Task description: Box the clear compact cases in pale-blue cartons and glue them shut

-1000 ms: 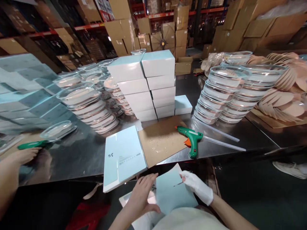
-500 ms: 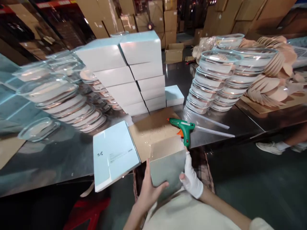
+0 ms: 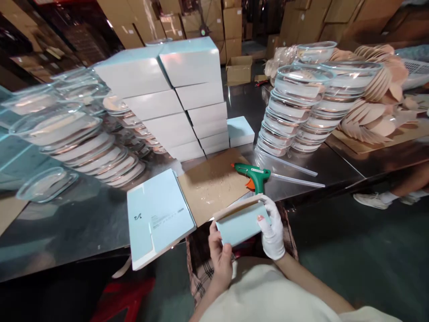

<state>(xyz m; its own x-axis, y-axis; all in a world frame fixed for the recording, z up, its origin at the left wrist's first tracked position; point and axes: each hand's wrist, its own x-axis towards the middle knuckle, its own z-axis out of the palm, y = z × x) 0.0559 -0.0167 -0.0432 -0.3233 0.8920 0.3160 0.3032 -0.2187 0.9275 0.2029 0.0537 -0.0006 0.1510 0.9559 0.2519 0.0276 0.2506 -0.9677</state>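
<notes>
Across the steel tabletop we see two tall stacks of pale blue boxes, flanked by leaning stacks of clear glass dishes on the right and more on the left. Nearer us lie a flat pile of unfolded blue box blanks overhanging the edge, a brown cardboard sheet just beside it, and a green glue gun resting at that sheet's right edge, with clear glue sticks beyond. Below the table edge we hold a small blue box between both hands: our bare left hand grips its left end, and our white-gloved right hand is closed around its right end.
</notes>
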